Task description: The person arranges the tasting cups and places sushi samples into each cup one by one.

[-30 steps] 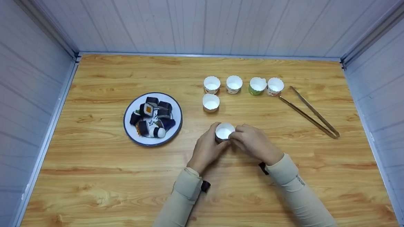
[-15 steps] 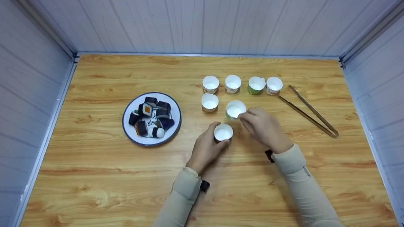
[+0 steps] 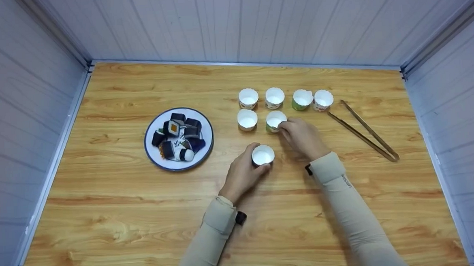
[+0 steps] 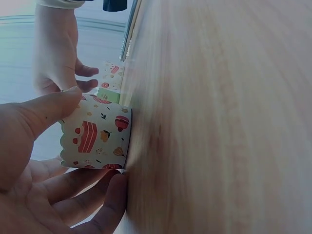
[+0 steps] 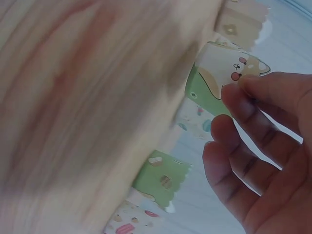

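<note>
My left hand [image 3: 243,174] grips a white paper baking cup [image 3: 263,156] that stands upright on the table. In the left wrist view this baking cup [image 4: 100,136] shows a print of cake slices and flowers, with the thumb on one side and fingers on the other. Farther forward, my right hand [image 3: 302,137] pinches the rim of a green-and-white baking cup [image 3: 276,119]. Seen from the right wrist, an animal face decorates that green-and-white cup [image 5: 207,87], held between thumb and forefinger while the other fingers are loosely bent.
Beside the green-and-white cup stands a white cup [image 3: 247,120]. Behind them is a row of several more cups [image 3: 275,97]. Metal tongs [image 3: 362,130] lie at the right. On the left, a blue-rimmed plate [image 3: 153,153] bears several sushi pieces [image 3: 172,128].
My right hand has lifted the green-and-white cup away from the left hand's cup and moved it forward, beside the white cup in the second row. My left hand stays in place.
</note>
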`<state>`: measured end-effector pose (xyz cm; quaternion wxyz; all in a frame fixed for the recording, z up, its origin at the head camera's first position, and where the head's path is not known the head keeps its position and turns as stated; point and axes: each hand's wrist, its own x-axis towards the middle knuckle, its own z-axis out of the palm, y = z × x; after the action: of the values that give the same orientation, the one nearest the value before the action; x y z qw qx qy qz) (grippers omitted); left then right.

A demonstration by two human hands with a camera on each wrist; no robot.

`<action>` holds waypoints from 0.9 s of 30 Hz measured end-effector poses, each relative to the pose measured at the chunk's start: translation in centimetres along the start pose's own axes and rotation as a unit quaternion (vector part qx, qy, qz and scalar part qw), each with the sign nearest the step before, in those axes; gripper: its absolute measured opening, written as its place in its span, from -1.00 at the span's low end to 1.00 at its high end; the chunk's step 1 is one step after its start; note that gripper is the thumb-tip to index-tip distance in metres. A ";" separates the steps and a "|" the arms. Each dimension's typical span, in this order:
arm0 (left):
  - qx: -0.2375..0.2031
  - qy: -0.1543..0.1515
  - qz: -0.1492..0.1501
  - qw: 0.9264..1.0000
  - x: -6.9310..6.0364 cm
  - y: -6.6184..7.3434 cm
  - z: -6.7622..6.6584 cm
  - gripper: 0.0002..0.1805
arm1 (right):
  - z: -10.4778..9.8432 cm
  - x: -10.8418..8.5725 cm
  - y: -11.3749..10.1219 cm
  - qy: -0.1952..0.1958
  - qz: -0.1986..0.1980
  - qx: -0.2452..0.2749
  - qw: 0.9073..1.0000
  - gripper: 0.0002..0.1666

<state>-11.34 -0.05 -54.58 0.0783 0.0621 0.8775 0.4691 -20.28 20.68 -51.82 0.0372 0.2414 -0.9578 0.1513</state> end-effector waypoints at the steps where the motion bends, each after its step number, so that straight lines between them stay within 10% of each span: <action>1: 0.000 0.000 0.001 1.000 0.0 0.0 0.0 -0.29 | 0.1 0.1 0.0 -0.004 0.002 0.001 1.000 -0.85; 10: 0.005 -0.001 0.007 1.000 0.0 0.1 0.1 -0.28 | 0.2 -0.3 -0.1 0.012 -0.011 -0.007 1.000 -0.82; 20: 0.013 -0.003 0.008 1.000 -0.1 0.1 0.0 -0.28 | -1.4 -4.4 -3.2 0.112 -0.122 0.006 0.986 -0.80; 27: 0.015 0.000 0.012 1.000 0.0 -0.1 0.0 -0.30 | -0.5 -6.3 -4.9 0.047 -0.162 0.032 0.985 -0.81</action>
<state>-11.35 -0.11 -54.62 0.0722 0.0740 0.8835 0.4569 -12.43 19.54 -50.89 0.0987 0.3873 -0.8978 0.1850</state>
